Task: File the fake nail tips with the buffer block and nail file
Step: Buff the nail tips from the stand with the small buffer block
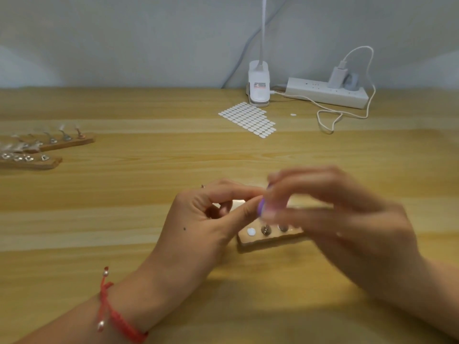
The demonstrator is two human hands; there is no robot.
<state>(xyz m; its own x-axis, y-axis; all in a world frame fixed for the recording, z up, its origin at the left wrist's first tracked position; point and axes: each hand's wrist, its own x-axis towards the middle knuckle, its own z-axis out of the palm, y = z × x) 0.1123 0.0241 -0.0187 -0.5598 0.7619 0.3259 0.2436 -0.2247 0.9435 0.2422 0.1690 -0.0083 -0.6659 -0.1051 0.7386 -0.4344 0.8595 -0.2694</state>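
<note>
My left hand (213, 214) and my right hand (330, 209) meet over a small wooden holder block (268, 238) near the middle of the table. Between their fingertips sits a small purple piece (260, 207), blurred by motion; it looks like a nail tip, and both hands pinch around it. My left thumb and forefinger close on its left side, and my right fingers curl over it from the right. The block carries round metal mounts (266, 230) and a white sticky pad (251, 231). No buffer block or nail file is visible.
Two more wooden holders with clear nail tips (57, 141) lie at the far left. A sheet of white adhesive pads (248, 119) lies at the back centre, near a clip lamp base (258, 85). A power strip (325, 91) with a charger and white cable (330, 120) is back right.
</note>
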